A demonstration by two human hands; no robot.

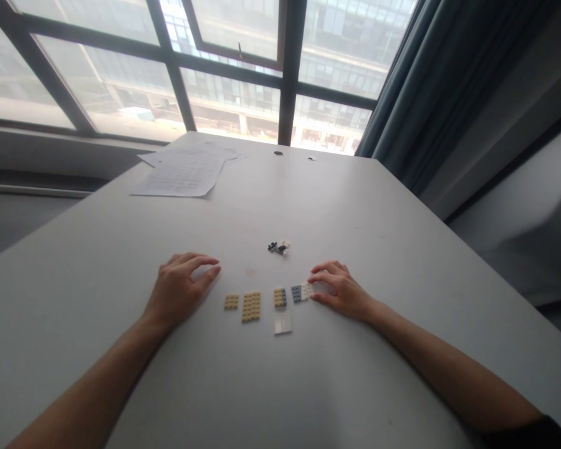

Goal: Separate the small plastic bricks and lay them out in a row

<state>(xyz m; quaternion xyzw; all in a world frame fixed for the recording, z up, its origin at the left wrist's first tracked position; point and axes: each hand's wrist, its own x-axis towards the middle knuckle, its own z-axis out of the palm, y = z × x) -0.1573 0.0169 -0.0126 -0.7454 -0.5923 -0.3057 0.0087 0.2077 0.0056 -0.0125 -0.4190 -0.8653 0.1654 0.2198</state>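
My left hand (180, 287) rests on the table left of the toy bricks, thumb and forefinger slightly apart with nothing between them. A small tan brick plate (231, 302) lies nearest to it, beside a larger tan plate (251, 307). Further right is a tan and grey-blue piece (279, 297), with a smooth clear or white flat piece (283, 322) just below. My right hand (339, 290) has its thumb and fingers at the opposite edges of a white studded plate (306, 291). That plate sits against a grey-blue plate (296, 294); whether they are joined I cannot tell.
A small pile of black and white bricks (279, 248) lies beyond the plates. Printed paper sheets (182, 171) are at the far left of the white table (299, 199). Windows stand behind the table, and a dark curtain (430, 81) hangs at the right.
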